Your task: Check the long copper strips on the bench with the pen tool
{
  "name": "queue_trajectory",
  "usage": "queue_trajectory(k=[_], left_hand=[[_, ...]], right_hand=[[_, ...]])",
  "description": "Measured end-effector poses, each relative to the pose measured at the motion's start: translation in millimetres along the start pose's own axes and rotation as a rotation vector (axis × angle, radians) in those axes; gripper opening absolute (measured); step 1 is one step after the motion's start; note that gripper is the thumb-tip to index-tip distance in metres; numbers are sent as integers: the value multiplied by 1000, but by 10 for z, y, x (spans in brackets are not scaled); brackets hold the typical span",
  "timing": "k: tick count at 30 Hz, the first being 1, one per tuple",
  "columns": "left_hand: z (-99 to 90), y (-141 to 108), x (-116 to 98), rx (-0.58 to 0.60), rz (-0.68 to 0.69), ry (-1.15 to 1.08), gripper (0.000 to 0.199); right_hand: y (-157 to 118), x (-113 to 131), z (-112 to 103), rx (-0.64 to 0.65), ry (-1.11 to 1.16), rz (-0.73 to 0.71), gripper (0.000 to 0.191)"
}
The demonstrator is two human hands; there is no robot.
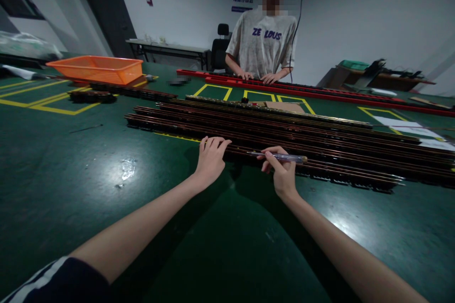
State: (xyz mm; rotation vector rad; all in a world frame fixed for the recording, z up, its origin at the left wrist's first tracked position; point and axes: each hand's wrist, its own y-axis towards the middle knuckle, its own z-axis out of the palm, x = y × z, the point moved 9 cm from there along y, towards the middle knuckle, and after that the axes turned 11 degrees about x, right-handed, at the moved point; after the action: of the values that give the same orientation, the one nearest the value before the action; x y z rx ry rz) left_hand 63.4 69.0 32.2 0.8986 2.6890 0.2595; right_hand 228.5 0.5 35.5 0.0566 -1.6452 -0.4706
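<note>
My right hand (282, 170) is closed around a slim screwdriver (289, 157) with a clear, purplish handle. The tool lies almost level, its thin shaft pointing left just above the nearest long dark rail (341, 173), which has copper-coloured strips. At that rail's left end, my left hand (211, 158) has its fingers bent over the top and grips it. My left thumb is mostly hidden. Behind the near rail, several similar rails (170, 120) lie side by side. What the screwdriver's tip touches is too small to tell.
Across the green table (142, 222), a person (265, 38) has both hands at a long red rail (320, 92). An orange tray (95, 71) stands back left, near short dark pieces (92, 96). A thin rod (85, 129) lies left; paper sheets (405, 125) lie right.
</note>
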Motion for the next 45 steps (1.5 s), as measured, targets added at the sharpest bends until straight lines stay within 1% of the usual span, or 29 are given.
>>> queue_trajectory(k=[5, 8, 19, 37, 45], left_hand=[[17, 1, -60, 10, 74, -23, 62], [15, 2, -86, 7, 94, -30, 59], [25, 3, -64, 11, 78, -71, 47], [11, -2, -66, 27, 76, -89, 45], [8, 1, -67, 14, 78, -85, 44]], right_hand=[[20, -32, 56, 75, 17, 11, 19], [28, -48, 72, 98, 19, 15, 20], [30, -48, 65, 100, 35, 12, 19], [32, -36, 76, 97, 17, 8, 19], [33, -49, 79, 90, 22, 14, 19]])
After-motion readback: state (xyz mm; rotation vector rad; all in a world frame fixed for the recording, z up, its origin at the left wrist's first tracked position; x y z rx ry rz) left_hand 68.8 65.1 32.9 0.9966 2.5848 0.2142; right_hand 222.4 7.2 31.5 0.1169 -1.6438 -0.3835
